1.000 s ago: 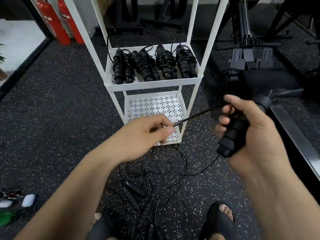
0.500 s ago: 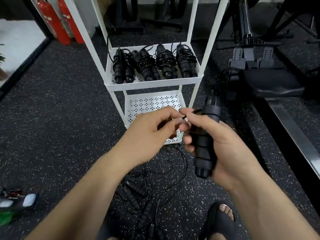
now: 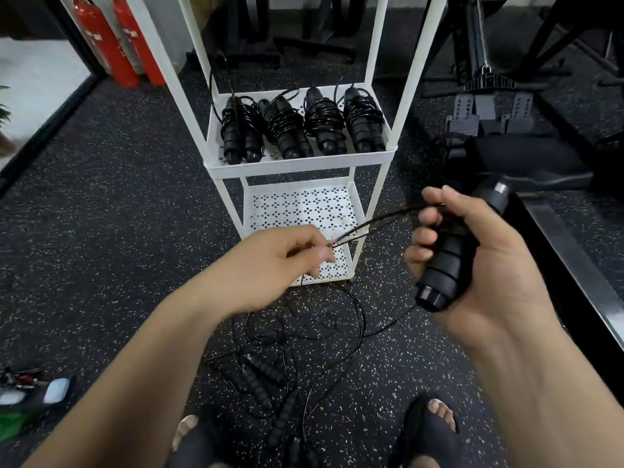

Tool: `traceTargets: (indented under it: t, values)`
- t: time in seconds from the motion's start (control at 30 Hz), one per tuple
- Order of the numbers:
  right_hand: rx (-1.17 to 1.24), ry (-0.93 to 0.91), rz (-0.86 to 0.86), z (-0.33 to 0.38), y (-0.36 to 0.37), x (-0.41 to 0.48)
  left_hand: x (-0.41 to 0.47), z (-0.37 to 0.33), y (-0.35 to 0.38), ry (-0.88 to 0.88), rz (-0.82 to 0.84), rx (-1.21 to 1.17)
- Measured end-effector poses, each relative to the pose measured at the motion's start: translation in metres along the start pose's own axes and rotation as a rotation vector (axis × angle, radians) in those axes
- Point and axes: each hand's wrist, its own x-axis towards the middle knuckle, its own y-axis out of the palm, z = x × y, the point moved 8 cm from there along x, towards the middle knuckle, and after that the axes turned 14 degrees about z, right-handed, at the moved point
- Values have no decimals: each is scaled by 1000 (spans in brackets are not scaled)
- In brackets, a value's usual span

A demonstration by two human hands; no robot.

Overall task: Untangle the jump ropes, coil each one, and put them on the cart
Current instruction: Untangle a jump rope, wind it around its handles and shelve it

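R hand point(image 3: 472, 261) gripped ribbed black foam jump-rope handle point(image 3: 449, 261); L hand point(image 3: 280, 261) pinched its thin black cord point(image 3: 371, 224), w/ white metal cart point(image 3: 300, 163) behind.

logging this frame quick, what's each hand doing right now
Left hand: closed, pinching the black rope cord.
Right hand: closed around black jump rope handles, thumb pressing the cord.

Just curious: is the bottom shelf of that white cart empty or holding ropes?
Empty as far as visible: the bottom shelf shows bare perforated white metal; part hides behind the left hand.
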Motion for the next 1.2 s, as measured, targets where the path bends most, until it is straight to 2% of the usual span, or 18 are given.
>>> traceTargets:
  t: [0.2, 0.4, 0.67, 0.83, 0.93, 1.07, 1.2]
  values:
    - [-31, 103, 36, -18, 6, -3, -5, -17, -14, 129, -219, -71]
    - [-255, 194, 150, -43, 24, -11, 2, -24, 2, 194, -169, -47]
    - [-275, 148, 71, -32, 13, -8, 8, -8, 13, 120, -18, -59]
    - [-126, 14, -3, -7, 2, -3, 3, -4, 4, 59, -46, -50]
    - [-28, 2, -50, -1, -6, -3, -3, -7, -8, 58, -132, -44]
    - [-23, 114, -16, -20, 0, -5, -9, -17, -14, 135, -265, -66]
    - [-157, 227, 122, -51, 22, -13, 1, -28, 3, 214, -223, -41]
